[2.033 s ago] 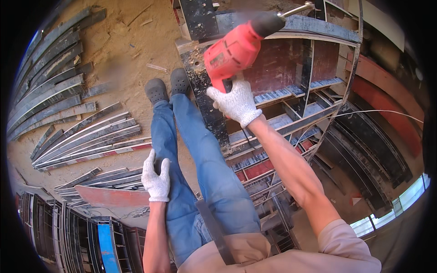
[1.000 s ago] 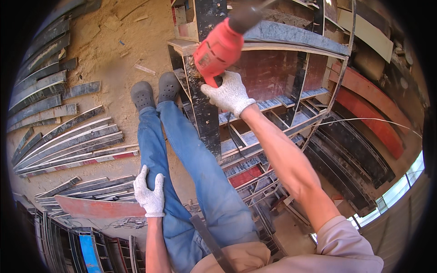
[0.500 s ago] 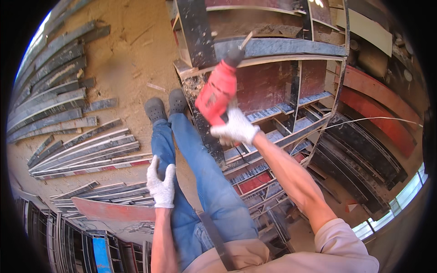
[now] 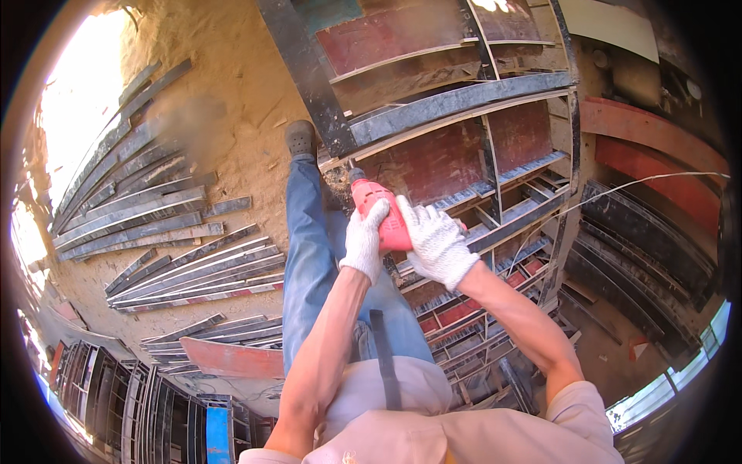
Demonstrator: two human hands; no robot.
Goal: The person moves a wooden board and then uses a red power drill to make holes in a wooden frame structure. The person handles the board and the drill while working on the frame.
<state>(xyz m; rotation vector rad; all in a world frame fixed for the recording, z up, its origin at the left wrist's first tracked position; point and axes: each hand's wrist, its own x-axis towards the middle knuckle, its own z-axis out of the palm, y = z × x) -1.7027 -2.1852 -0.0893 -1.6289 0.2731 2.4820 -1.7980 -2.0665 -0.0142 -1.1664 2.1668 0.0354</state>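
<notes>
A red power drill (image 4: 389,224) is held low in front of my legs by both hands, its dark chuck pointing away from me. White knitted gloves cover both hands. My left hand (image 4: 365,241) wraps the near left side of the drill's body. My right hand (image 4: 439,241) closes round its right side at the rear and handle. The drill's tip meets or nearly meets the lower left corner of a curved blue-grey board (image 4: 456,102) in a wooden frame, beside a dark upright board (image 4: 305,73); exact contact is too small to tell.
Curved dark boards (image 4: 143,209) lie stacked on the sandy ground at left. Red curved panels (image 4: 645,127) and dark curved frames (image 4: 641,247) stand at right. A pale cable (image 4: 626,185) crosses the right side. My shoe (image 4: 300,139) is beside the frame.
The drill has come down from the raised, tilted position to the frame's corner. My left hand, free and open before, has moved right and now grips the drill too.
</notes>
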